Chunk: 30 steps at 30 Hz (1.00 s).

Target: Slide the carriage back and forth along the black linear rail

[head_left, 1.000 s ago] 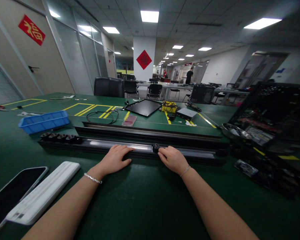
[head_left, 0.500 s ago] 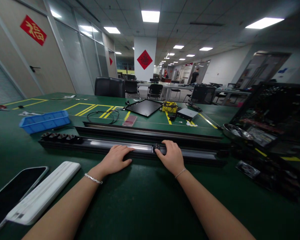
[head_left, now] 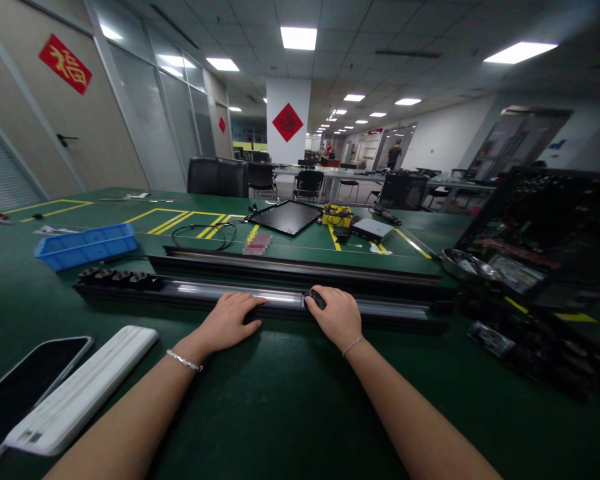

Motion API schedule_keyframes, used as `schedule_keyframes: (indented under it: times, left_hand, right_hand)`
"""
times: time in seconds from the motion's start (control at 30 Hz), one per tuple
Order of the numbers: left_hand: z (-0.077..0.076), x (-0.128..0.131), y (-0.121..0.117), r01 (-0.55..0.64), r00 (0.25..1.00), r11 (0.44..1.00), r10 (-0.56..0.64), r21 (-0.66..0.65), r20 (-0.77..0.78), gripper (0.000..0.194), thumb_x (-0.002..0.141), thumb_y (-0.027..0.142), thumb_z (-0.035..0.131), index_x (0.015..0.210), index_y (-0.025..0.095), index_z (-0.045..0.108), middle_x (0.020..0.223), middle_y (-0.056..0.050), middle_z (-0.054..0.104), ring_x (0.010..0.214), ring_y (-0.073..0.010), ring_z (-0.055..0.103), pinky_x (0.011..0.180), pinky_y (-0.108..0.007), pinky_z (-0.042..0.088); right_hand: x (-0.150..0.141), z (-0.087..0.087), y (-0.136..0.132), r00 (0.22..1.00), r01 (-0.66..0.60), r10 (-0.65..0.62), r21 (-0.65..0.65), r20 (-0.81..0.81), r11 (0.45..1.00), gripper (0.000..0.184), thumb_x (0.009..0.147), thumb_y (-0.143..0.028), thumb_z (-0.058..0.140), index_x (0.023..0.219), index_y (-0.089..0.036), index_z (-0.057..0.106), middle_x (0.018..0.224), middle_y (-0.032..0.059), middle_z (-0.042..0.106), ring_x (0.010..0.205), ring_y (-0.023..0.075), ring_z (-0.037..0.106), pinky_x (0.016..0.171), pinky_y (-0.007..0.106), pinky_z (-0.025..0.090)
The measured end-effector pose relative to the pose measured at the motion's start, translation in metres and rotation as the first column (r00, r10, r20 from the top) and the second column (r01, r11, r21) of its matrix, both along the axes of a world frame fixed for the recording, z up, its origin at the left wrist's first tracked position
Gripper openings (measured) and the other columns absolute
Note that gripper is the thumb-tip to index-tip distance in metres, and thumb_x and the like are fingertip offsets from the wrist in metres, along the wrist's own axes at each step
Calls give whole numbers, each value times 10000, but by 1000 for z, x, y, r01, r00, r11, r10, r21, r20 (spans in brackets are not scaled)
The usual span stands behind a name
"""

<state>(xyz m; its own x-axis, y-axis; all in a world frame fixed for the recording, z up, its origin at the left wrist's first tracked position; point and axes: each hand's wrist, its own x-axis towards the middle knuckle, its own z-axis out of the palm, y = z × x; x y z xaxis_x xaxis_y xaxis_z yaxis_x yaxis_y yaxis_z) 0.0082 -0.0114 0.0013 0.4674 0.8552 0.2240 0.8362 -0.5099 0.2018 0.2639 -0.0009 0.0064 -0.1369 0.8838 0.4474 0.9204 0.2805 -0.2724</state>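
Observation:
A long black rail (head_left: 190, 289) with a shiny inner channel lies across the green table in front of me. My left hand (head_left: 231, 321) rests on its near edge, thumb and fingers apart, grasping nothing. Farther right, my right hand (head_left: 337, 315) has its thumb and fingers closed around a small black part (head_left: 317, 298) seated in the channel. The fingers hide some of that part. Several small black pieces (head_left: 123, 277) stand at the rail's left end. Directly behind lies a second dark rail (head_left: 290, 265), parallel to the first.
A blue bin (head_left: 87, 247) sits at the left. Nearer to me are a white power bank (head_left: 85, 387) and a phone (head_left: 23, 387). A flat black panel (head_left: 287, 217), yellow box (head_left: 337, 216) and grey box (head_left: 373, 230) lie behind. A metal bowl (head_left: 453, 265) stands at the right.
My right hand has closed its fingers over the small black part; before, thumb and fingers were spread wider beside it. My left hand keeps its place on the rail.

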Motion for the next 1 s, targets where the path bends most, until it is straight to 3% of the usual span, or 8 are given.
schedule_keyframes:
  times: [1.0]
  left_hand:
    - [-2,-1,-1,5,1000,1000,-5,25,-10,441,797,370,522,1226,270,503,1100,-35,609,1046,-221,521,949,-394,322]
  right_hand:
    - [2,1,2,999,33,-33,-10,-19,999,285,803,-378,488,964,-215,659,915,36,689,865,178,600,815,277,386]
